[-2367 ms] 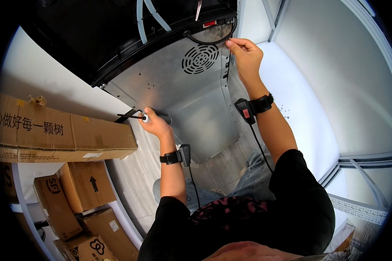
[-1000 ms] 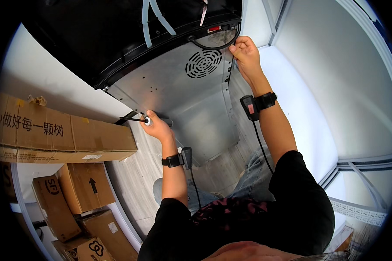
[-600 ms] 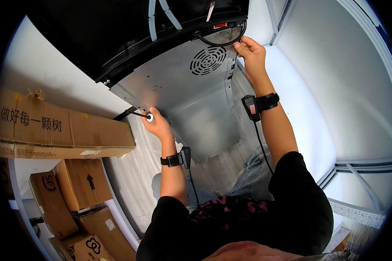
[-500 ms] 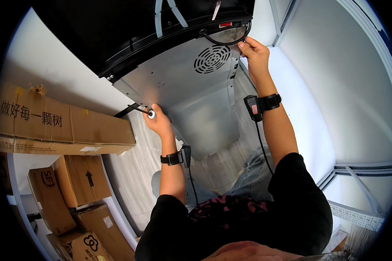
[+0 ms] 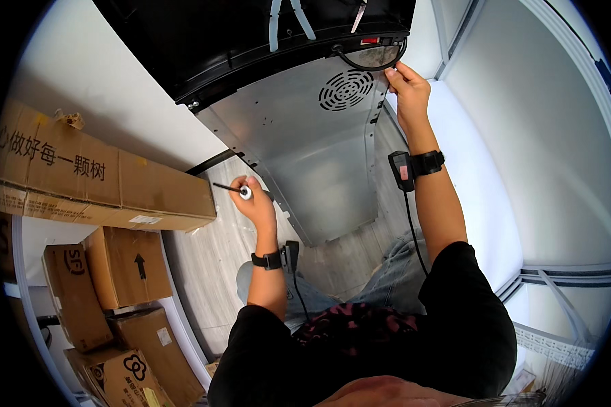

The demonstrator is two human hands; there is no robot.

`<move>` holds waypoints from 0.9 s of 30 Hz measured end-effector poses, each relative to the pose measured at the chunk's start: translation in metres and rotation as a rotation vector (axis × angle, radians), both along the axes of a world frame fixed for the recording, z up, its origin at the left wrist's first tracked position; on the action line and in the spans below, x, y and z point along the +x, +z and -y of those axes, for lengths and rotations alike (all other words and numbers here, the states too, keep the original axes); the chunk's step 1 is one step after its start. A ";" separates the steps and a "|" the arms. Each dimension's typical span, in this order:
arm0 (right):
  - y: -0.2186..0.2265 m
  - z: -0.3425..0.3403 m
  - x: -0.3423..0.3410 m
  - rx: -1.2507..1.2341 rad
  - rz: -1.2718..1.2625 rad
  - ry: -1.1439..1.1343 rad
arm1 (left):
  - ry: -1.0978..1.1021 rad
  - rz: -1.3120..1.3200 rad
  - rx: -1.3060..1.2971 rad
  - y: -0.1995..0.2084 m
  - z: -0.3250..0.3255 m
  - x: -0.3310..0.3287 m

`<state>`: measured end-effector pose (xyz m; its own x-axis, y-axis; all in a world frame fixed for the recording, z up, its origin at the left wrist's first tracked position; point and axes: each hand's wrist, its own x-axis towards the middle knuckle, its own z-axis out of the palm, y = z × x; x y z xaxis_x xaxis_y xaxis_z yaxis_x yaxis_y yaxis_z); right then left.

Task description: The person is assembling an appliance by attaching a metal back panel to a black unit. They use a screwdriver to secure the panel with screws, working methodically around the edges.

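Observation:
My left hand [image 5: 256, 205] is closed around a screwdriver [image 5: 246, 193] with a white-ended handle; its dark shaft points left, away from the metal. A grey sheet-metal panel [image 5: 305, 142] with a round slotted vent [image 5: 346, 90] is in front of me, below a black appliance housing [image 5: 217, 51]. The left hand and tool are apart from the panel's left edge. My right hand [image 5: 411, 91] has thumb and fingers closed at the panel's upper right corner. A black cable [image 5: 360, 66] loops past those fingertips; whether they pinch the cable or the panel edge is hidden.
A long cardboard box [image 5: 108, 176] extends from the left toward my left hand. Several more cardboard boxes [image 5: 136, 268] are stacked at lower left. White walls [image 5: 523, 115] stand on the right, and pale wood-look floor [image 5: 210, 271] shows below the panel.
My left hand and the screwdriver have moved away from the panel's left edge, toward me. The right hand stays at the corner. The whole view has shifted slightly.

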<state>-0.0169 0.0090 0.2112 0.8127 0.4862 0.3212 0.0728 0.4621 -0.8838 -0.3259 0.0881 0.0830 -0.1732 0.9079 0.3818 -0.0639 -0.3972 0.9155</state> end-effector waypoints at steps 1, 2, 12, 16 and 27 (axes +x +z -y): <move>0.001 -0.001 -0.001 0.004 0.001 0.009 | -0.065 0.021 -0.032 -0.003 0.005 -0.004; 0.003 -0.001 -0.002 0.007 0.002 0.017 | -0.132 0.042 -0.064 -0.008 0.009 -0.007; -0.008 -0.005 0.000 0.024 -0.015 0.045 | -0.891 -0.014 -0.462 0.018 0.050 0.042; -0.010 -0.001 -0.003 0.006 -0.029 0.047 | -1.094 0.026 -0.552 0.018 0.056 0.055; -0.011 0.013 -0.007 -0.087 -0.048 0.055 | -1.253 0.157 -0.713 0.015 0.054 0.066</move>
<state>-0.0242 -0.0037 0.2003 0.7974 0.5552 0.2365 0.0055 0.3853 -0.9228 -0.2600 0.0343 0.0983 0.8651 0.4770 -0.1552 -0.1369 0.5222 0.8418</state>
